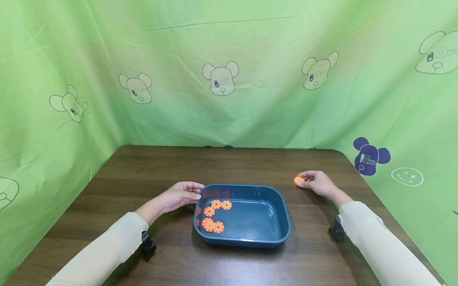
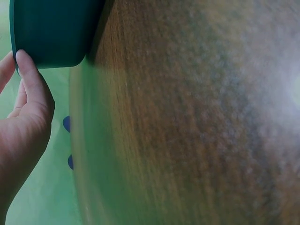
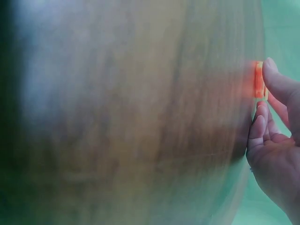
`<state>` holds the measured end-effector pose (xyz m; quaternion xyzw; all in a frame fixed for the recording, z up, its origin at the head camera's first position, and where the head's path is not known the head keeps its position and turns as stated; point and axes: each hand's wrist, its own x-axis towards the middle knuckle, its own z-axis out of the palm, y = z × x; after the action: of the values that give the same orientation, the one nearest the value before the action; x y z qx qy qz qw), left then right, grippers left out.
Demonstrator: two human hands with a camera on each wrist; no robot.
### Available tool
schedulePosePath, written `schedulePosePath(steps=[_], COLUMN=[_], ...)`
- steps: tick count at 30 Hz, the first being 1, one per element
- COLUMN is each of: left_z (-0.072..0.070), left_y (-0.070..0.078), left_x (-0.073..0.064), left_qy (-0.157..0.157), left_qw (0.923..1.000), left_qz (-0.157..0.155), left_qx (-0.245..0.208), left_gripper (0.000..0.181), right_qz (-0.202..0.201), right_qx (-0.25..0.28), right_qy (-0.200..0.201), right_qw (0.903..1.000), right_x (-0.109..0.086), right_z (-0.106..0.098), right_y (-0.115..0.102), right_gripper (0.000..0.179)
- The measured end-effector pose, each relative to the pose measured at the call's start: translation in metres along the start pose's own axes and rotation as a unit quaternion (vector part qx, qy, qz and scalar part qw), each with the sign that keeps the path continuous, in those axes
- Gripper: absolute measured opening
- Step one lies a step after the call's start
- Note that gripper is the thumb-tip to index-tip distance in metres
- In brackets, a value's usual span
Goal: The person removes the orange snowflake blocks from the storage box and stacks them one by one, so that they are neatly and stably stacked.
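Observation:
A dark blue plastic basin (image 1: 247, 241) sits on the table in front of me. Several orange flower-shaped pieces (image 1: 218, 227) lie along its left side. My left hand (image 1: 180, 195) pinches the basin's left rim near the far corner; in the left wrist view the thumb presses the wall's outer face. Off to the right, my right hand (image 1: 318, 183) pinches an orange flower-shaped piece (image 1: 298, 180) between thumb and fingers, low over the tabletop. The right wrist view shows this piece (image 3: 259, 79) edge-on beside the thumb tip, with a thin yellow edge. Whether it touches the table I cannot tell.
The brown wooden table (image 1: 171, 167) has rounded far corners. A green curtain (image 1: 179, 119) with printed bear heads hangs behind it and along both sides. Black wrist devices (image 1: 148, 244) are worn at both sleeve cuffs.

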<state>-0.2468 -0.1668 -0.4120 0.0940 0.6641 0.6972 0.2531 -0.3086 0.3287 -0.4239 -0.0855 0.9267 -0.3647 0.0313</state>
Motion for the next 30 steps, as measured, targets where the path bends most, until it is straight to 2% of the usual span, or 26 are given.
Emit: schedulePosePath(steps=[30], left_z=[0.0002], left_y=[-0.0002], left_x=[-0.0007], left_qy=[-0.001], left_qw=[0.9999], left_qz=[0.005], left_qx=[0.01], left_gripper=[0.048], right_qz=[0.004], right_qx=[-0.003], right_qy=[-0.007], right_qw=[1.0], right_x=[-0.0003], right_z=[-0.0008], right_y=[-0.0016], right_gripper=[0.049])
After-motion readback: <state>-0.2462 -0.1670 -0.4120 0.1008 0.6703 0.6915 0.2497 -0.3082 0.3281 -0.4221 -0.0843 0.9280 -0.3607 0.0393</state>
